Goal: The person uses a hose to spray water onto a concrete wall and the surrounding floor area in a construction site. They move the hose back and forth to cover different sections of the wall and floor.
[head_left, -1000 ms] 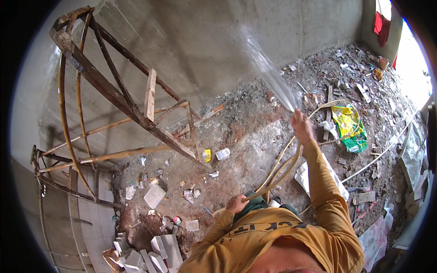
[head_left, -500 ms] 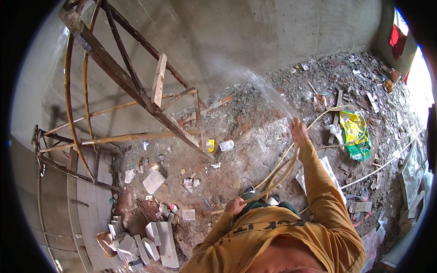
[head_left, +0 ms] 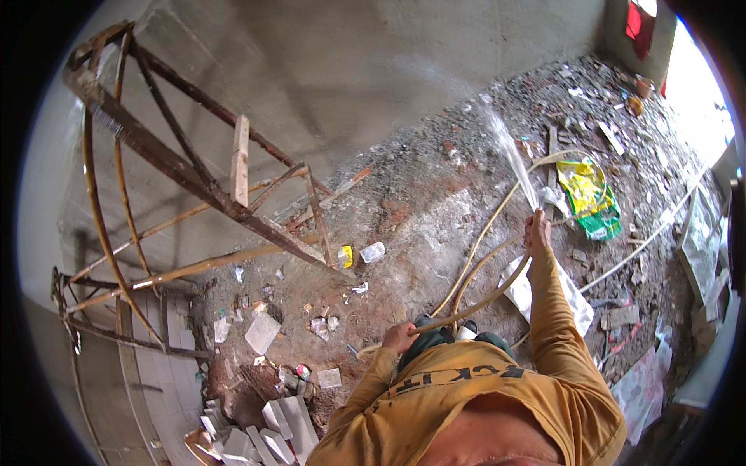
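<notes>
My right hand (head_left: 537,230) is closed around the end of a yellowish hose (head_left: 474,309), with that arm stretched forward. From its fingers a jet of water (head_left: 511,151) sprays away over the rubble, thinning out towards the grey wall (head_left: 350,58). Nearer my body, my left hand (head_left: 399,338) is wrapped round a lower length of the same hose. Between the hands the hose bends upward to the right, and more of it loops over the ground ahead. Whether a nozzle sits inside my right fist is hidden.
A rusty metal frame (head_left: 167,159) with a wooden board (head_left: 240,159) stands at the left. Pale blocks (head_left: 289,423) lie at lower left. Rubble covers the ground; a yellow-green bag (head_left: 588,198) and a white sheet (head_left: 571,307) lie right. A brighter opening is far right.
My right hand has moved a little right and nearer, and the jet has swung rightward. The view has turned right, so the frame sits farther left. Both hands keep their hold on the hose.
</notes>
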Motion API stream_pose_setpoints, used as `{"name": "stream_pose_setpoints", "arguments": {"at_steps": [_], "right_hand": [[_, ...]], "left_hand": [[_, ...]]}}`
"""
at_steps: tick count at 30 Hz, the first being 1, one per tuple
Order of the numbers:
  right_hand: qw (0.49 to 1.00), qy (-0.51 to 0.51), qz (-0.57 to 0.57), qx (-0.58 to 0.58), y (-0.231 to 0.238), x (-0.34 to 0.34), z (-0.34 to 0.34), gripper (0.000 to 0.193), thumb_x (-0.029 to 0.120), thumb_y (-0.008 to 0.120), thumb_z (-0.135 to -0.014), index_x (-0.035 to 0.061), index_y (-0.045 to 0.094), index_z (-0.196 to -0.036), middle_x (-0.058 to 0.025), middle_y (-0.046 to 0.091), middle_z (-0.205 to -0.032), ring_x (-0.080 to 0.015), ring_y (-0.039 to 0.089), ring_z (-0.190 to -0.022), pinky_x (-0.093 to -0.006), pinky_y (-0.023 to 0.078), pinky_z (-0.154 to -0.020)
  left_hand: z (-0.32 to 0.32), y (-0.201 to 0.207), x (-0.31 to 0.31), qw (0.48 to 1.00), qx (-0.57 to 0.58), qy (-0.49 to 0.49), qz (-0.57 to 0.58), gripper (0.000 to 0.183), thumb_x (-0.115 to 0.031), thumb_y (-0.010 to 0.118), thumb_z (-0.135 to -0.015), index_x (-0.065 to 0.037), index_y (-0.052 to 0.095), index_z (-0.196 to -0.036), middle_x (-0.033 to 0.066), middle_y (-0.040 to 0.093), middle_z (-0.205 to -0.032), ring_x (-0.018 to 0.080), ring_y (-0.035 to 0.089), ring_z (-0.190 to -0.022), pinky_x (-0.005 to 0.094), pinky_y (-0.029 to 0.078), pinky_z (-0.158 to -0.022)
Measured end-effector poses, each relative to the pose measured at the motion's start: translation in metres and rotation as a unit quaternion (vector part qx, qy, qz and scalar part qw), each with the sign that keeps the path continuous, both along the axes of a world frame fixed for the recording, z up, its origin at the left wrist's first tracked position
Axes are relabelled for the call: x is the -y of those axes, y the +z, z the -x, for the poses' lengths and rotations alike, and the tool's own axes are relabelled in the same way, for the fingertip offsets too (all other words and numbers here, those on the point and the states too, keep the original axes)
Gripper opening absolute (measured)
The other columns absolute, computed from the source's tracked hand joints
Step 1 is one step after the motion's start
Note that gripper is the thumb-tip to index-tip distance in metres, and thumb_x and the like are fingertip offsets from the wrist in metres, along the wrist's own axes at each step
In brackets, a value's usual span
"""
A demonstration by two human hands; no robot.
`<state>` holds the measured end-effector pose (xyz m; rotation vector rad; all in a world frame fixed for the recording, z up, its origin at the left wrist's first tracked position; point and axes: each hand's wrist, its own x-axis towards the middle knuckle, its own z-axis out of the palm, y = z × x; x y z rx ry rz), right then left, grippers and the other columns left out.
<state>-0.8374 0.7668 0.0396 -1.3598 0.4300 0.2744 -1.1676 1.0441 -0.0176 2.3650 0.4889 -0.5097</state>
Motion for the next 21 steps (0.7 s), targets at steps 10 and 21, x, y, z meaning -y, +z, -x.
{"name": "stream_pose_setpoints", "arguments": {"at_steps": [10,21], "right_hand": [[0.990,0.115,0.079,-0.008,0.014,-0.004,-0.003,0.039,0.043,0.035,-0.083,0.0094,0.043,-0.066,0.0023,0.032,-0.047,-0.0084,0.025,-0.033,-0.0258,0.020,-0.031],[0.992,0.083,0.056,0.080,0.052,0.002,-0.005,0.038,0.038,0.037,-0.084,0.0050,0.048,-0.069,0.0010,0.037,-0.051,-0.0099,0.033,-0.040,-0.0267,0.026,-0.036]], "left_hand": [[-0.013,0.003,0.008,0.998,-0.016,-0.057,0.012,0.025,-0.031,0.063,-0.072,-0.011,0.061,-0.086,0.0111,0.062,-0.075,0.0273,0.060,-0.074,0.0347,0.046,-0.064],[-0.023,0.019,0.019,1.000,-0.002,-0.004,0.028,0.023,-0.028,0.063,-0.073,-0.007,0.061,-0.083,0.0123,0.062,-0.075,0.0270,0.061,-0.071,0.0348,0.047,-0.063]]}}
